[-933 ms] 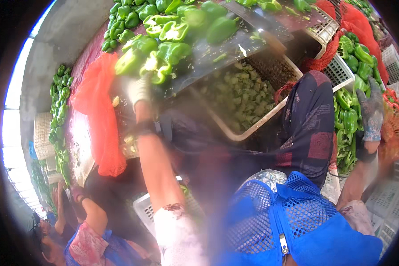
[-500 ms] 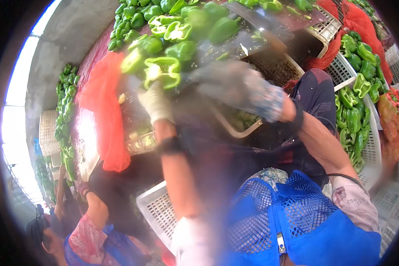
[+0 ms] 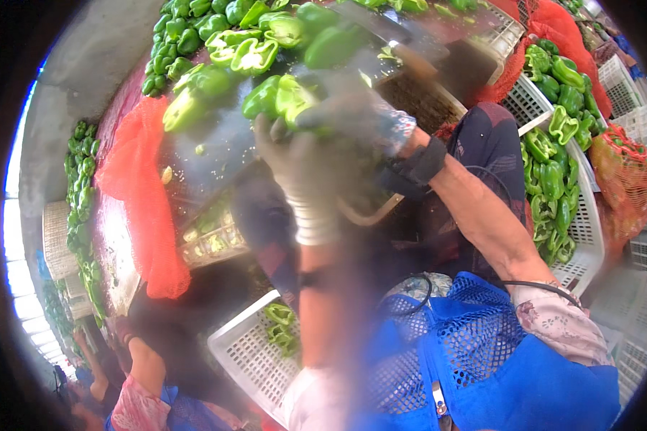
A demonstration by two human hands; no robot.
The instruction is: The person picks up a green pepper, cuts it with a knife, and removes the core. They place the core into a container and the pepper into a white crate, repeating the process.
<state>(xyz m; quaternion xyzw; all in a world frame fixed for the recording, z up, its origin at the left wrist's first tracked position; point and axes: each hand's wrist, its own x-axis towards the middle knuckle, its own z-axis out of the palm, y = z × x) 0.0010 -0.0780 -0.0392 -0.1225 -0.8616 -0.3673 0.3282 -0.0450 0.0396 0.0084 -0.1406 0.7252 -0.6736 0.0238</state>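
Note:
In front of me, a green bell pepper [image 3: 260, 97] shows beside an open pepper half [image 3: 293, 99] with its pale inside facing up. My left hand [image 3: 291, 161], in a whitish knit glove with dirty fingertips, is closed at the lower edge of these pieces. Dark gloved fingers of my right hand [image 3: 356, 122] are closed against the open half from the right; this hand is partly blurred. Cut peppers [image 3: 255, 54] lie just beyond on the dark, seed-strewn work surface [image 3: 208, 154]. A knife-like tool with a brown handle [image 3: 413, 61] rests to the far right.
Red netting [image 3: 140, 194] drapes over the table's left side. Whole peppers [image 3: 172, 39] are heaped at the back. White crates [image 3: 586, 215] of cut peppers stand right, another crate [image 3: 255, 359] below left. A filled net bag [image 3: 622, 179] is far right; a co-worker's arm [image 3: 144, 366] is lower left.
My right hand has come left to the pepper in front of me. The open half has turned and shifted right with my left hand. The view has shifted, showing cut peppers in the lower crate.

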